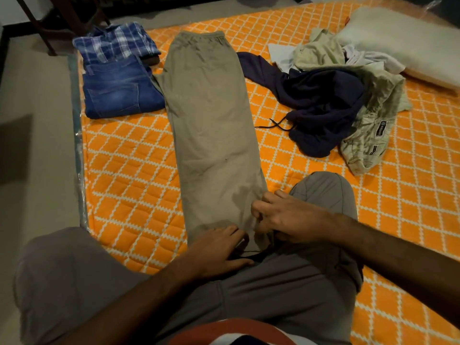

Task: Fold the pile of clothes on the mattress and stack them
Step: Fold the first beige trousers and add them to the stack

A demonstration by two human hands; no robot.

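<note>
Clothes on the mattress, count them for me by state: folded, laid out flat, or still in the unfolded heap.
Folded: 2, the plaid shirt and the blue jeans.
Laid out flat: 1, the khaki trousers, both hands at their near end.
Unfolded heap: at least 3, a navy garment, a pale green garment, a white garment.
Total: at least 6.

You see khaki trousers (pixel 211 115) on an orange mattress (pixel 132 170) with white diamond lines, blue jeans (pixel 119 90), a blue-and-white checked shirt (pixel 114 42), a navy hoodie (pixel 321 105)
</note>
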